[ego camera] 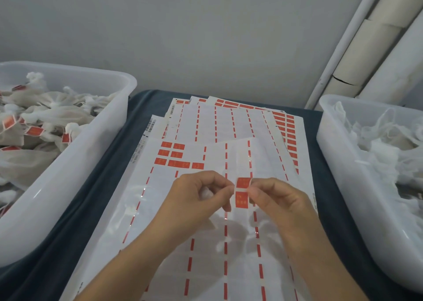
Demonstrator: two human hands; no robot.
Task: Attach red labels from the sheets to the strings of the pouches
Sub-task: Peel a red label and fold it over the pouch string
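Above the near label sheet (206, 243), a red label (242, 192) is pinched between the left hand (196, 193) and right hand (274, 197), both clamped on its edges. Beyond that sheet, more sheets (229, 122) fan out on the blue-covered tabletop (109, 163). Left of it, a bin (68, 163) holds labelled pouches (34, 122); right of it, another bin (338, 175) holds white pouches (377, 145).

Barcodes and printed number strings along label sheets' (206, 126) left edges, too small to read; gold marks on red labels (242, 193) illegible.
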